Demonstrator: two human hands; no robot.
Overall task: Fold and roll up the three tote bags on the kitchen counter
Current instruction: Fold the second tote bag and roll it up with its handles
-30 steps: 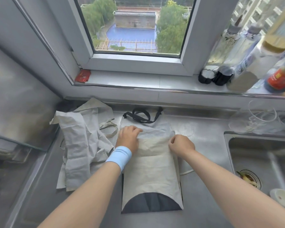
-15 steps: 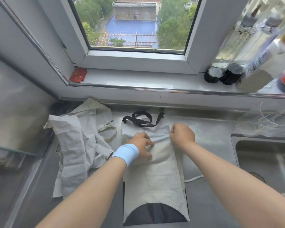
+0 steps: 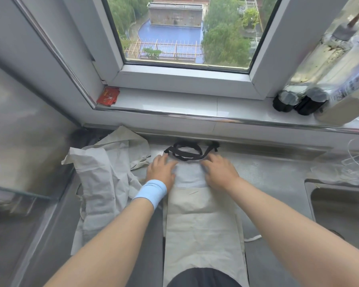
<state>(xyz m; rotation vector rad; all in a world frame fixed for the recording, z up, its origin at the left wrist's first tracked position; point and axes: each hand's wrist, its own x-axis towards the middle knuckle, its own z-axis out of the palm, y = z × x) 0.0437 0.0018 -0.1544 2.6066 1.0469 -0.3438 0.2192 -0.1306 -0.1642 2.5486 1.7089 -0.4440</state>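
Note:
A beige tote bag [image 3: 203, 230] lies folded into a long narrow strip on the steel counter [image 3: 278, 235], its dark bottom panel nearest me. Its black handles [image 3: 187, 151] lie looped at the far end by the wall. My left hand [image 3: 161, 172], with a light blue wristband, rests flat on the bag's far left corner. My right hand [image 3: 218, 170] rests flat on the far right corner, fingers toward the handles. A crumpled pile of pale tote bags [image 3: 104, 179] lies to the left; I cannot tell how many are in it.
A sink [image 3: 344, 214] is set into the counter at the right. Bottles [image 3: 303, 100] stand on the window sill at the right, and a red packet [image 3: 108, 96] lies at its left end. A glass-topped appliance [image 3: 19, 162] borders the counter on the left.
Both hands slid along the bag away from me to its far end, near the black handles. Their fingers went from curled to flat on the fabric.

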